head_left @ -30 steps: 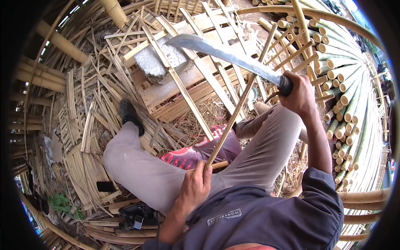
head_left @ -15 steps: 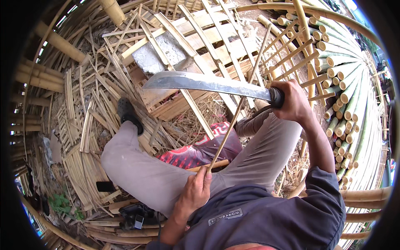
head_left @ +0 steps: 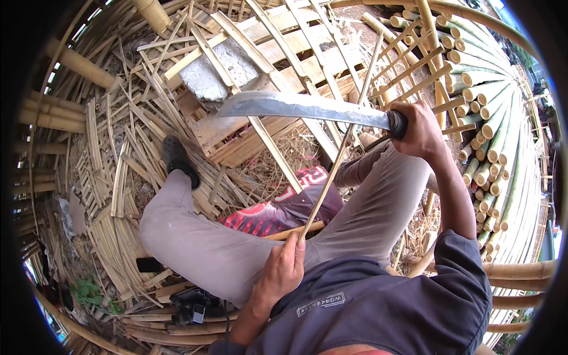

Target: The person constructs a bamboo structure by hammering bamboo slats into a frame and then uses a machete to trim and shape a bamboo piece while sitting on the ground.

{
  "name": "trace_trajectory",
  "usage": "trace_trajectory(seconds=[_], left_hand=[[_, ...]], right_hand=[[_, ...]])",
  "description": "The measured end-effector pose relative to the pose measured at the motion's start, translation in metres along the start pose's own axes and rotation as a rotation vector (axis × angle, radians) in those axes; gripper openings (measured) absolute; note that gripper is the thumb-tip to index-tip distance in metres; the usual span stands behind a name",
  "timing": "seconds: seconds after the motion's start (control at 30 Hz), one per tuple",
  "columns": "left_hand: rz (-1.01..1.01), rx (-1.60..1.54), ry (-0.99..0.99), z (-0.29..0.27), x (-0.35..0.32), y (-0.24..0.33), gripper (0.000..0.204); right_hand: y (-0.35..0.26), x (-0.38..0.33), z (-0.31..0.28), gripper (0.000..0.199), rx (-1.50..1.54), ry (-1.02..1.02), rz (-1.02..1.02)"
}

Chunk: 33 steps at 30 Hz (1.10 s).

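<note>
My right hand grips the dark handle of a long broad machete, whose blade lies level and points left, crossing a thin bamboo strip. My left hand holds the lower end of that strip near my lap, so the strip rises away from me to the upper right. My legs in grey trousers spread to both sides, with a red and black cloth lying between them.
Split bamboo slats litter the ground on the left. A wooden pallet with a grey concrete block lies ahead. Stacked green bamboo poles stand at the right. A dark device rests by my left thigh.
The machete has come down from a raised position and its blade has levelled out over the strip. My left hand has kept its hold on the strip's lower end.
</note>
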<state>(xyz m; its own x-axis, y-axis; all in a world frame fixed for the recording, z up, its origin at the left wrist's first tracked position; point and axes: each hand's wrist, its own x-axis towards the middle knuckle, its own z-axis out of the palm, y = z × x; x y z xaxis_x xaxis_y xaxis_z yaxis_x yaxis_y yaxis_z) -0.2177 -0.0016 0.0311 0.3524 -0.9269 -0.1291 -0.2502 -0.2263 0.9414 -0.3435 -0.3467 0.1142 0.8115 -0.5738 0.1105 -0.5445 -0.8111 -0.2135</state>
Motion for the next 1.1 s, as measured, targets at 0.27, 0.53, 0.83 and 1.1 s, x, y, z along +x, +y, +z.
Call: trace_trajectory(seconds=[0.27, 0.53, 0.83, 1.1], left_hand=[[-0.080, 0.096, -0.047, 0.003, -0.009, -0.002, 0.020], [-0.071, 0.231, 0.043, 0.004, 0.006, 0.003, 0.020], [0.023, 0.249, 0.097, 0.003, 0.013, 0.005, 0.016], [-0.006, 0.199, 0.040, 0.004, 0.012, 0.015, 0.017]], right_hand=[[0.037, -0.004, -0.007, 0.023, -0.163, -0.037, 0.027], [0.014, -0.013, -0.003, 0.038, 0.163, -0.062, -0.159], [-0.009, -0.010, 0.010, 0.028, 0.056, 0.124, -0.011], [0.015, 0.017, -0.017, 0.016, -0.150, 0.254, 0.175]])
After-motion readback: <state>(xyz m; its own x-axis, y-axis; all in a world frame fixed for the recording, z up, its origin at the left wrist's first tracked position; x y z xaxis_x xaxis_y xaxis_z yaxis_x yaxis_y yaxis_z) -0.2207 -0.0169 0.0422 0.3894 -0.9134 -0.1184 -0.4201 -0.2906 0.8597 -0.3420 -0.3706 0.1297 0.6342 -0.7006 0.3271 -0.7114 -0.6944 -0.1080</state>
